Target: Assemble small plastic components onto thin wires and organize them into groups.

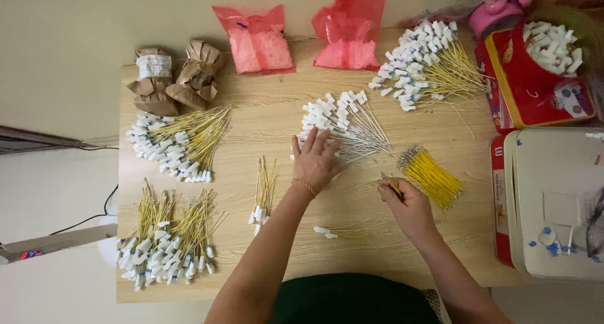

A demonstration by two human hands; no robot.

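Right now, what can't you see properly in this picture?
Head view only:
- Right hand: the fist hides how many yellow wires it pinches.
- Left hand: its palm covers part of the white-tagged wire pile.
- Brown paper bundles: wrapping hides the contents.
- Red tin: cut off by the right edge.

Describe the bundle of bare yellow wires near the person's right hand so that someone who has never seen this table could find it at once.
Start at the wooden table and find the right hand. Just beyond it, towards the white box, lies a bundle of yellow wires. Unlike every other pile, it has no white plugs on its ends.
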